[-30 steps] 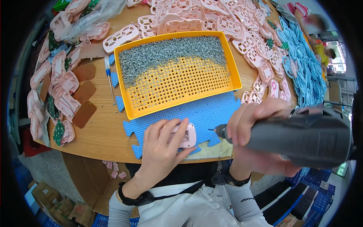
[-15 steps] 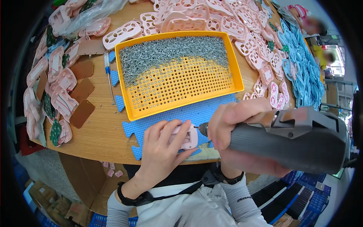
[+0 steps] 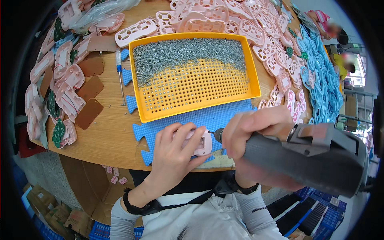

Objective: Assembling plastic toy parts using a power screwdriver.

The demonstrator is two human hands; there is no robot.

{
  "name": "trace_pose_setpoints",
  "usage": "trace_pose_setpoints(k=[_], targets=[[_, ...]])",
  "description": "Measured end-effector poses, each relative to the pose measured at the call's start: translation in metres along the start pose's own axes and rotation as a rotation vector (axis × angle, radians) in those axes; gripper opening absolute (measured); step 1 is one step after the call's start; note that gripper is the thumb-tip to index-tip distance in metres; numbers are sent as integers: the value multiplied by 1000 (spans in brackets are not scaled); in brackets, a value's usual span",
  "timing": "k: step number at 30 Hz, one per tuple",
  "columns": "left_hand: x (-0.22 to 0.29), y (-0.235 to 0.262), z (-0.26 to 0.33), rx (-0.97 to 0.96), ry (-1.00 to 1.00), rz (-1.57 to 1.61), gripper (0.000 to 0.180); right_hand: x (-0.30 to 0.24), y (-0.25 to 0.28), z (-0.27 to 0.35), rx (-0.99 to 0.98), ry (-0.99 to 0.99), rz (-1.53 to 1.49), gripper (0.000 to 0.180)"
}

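My left hand [image 3: 173, 154] lies over a small pale pink plastic casing [image 3: 205, 145] and presses it against the blue foam mat [image 3: 147, 132]. A rectangular opening shows in the casing's uncovered end; the fingers hide the rest. In my right hand [image 3: 236, 138] is a dark grey power screwdriver [image 3: 300, 158], held nearly level and pointing left. Its thin bit meets the casing's upper right corner, near my left fingertips. Whether a screw sits under the bit is too small to tell. Just beyond the hands stands a yellow tray [image 3: 200, 105] with a perforated floor and heaped small screws [image 3: 188, 54].
Pink casings [image 3: 64, 92] with brown boards [image 3: 89, 113] crowd the left of the wooden table [image 3: 112, 140]. A blue-handled screwdriver [image 3: 119, 74] lies beside the tray. Pink shells [image 3: 204, 20] pile up behind it, blue ones [image 3: 320, 88] at the right. Other people are at the far right.
The whole view has shifted slightly, so the tray and piles sit a little farther right and up. Both hands keep their hold, with the bit still at the casing's corner.
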State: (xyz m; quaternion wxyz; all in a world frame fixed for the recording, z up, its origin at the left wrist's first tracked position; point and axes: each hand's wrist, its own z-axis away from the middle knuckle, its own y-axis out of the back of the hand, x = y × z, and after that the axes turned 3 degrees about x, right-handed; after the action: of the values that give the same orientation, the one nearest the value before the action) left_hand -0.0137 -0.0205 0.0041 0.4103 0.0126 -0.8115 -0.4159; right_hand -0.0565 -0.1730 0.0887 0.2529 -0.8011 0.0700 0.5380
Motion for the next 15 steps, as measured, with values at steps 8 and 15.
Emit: trace_pose_setpoints(k=[8, 15], targets=[[2, 4, -3, -46, -12, -35, 59, -12, 11, 17, 72, 57, 3, 89], [0, 7, -6, -66, -65, 9, 60, 3, 21, -8, 140, 113, -5, 90]])
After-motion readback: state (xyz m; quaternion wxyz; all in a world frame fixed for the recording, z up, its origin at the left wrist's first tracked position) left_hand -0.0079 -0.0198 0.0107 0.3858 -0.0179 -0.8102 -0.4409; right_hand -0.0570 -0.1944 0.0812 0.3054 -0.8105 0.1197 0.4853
